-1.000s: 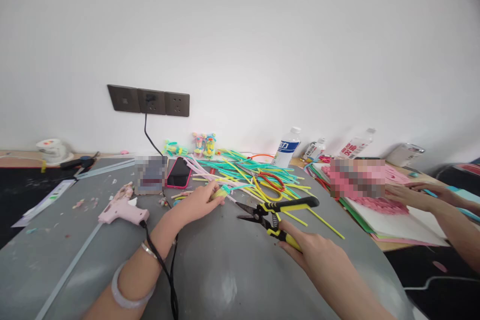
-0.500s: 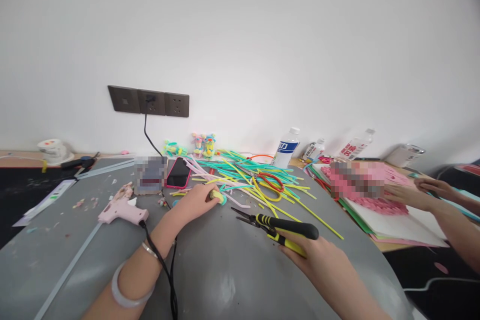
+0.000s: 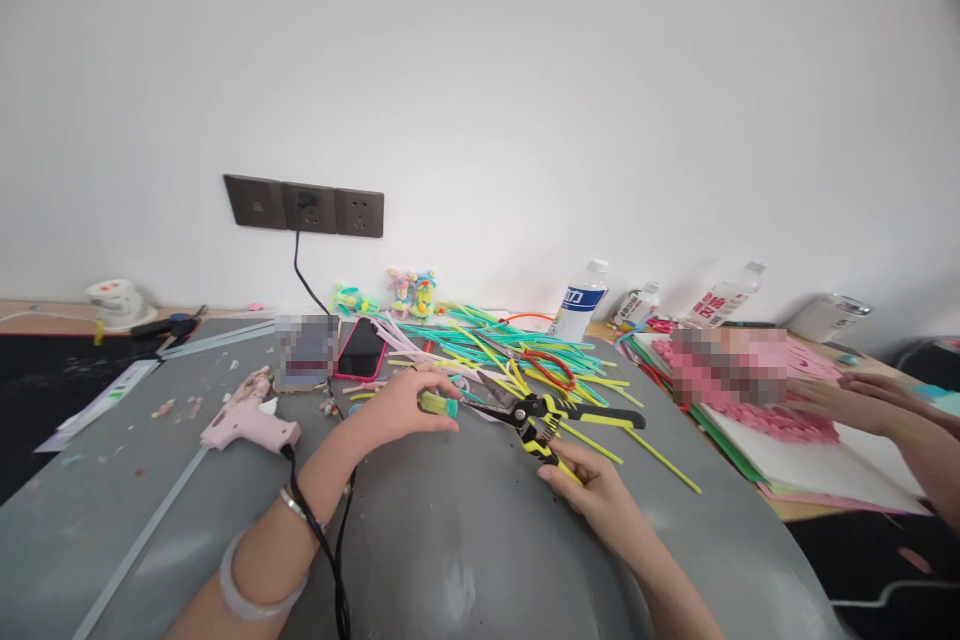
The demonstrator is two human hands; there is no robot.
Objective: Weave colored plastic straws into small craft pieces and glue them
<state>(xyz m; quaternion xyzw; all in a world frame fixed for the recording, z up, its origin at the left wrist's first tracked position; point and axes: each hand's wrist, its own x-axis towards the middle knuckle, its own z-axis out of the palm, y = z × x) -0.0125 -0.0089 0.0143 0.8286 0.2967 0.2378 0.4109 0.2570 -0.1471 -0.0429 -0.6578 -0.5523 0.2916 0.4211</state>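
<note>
My left hand (image 3: 412, 410) pinches a small rolled piece of yellow-green and teal pipe cleaner (image 3: 441, 405) between thumb and fingers. My right hand (image 3: 589, 480) grips the lower handle of black-and-yellow pruning shears (image 3: 536, 415). Their handles are spread and the blades gape, pointing left, with the lower tip right beside the pipe-cleaner piece; whether it touches cannot be made out. Just behind both hands lies a heap of loose pipe cleaners (image 3: 517, 345) in teal, yellow and pale pink. On the heap rest orange-and-yellow-handled scissors (image 3: 550, 372).
A pink glue gun (image 3: 251, 423) lies left, its black cable (image 3: 337, 560) passing by my left forearm. A phone (image 3: 362, 350), small pipe-cleaner figures (image 3: 412, 292) and a water bottle (image 3: 579, 302) line the back. Another person's hands (image 3: 840, 400) work over pink material (image 3: 795, 420) at right.
The shears have swung open and their tips have come left to the pipe-cleaner piece. My right hand has shifted onto the lower handle, and my left hand has turned the piece sideways.
</note>
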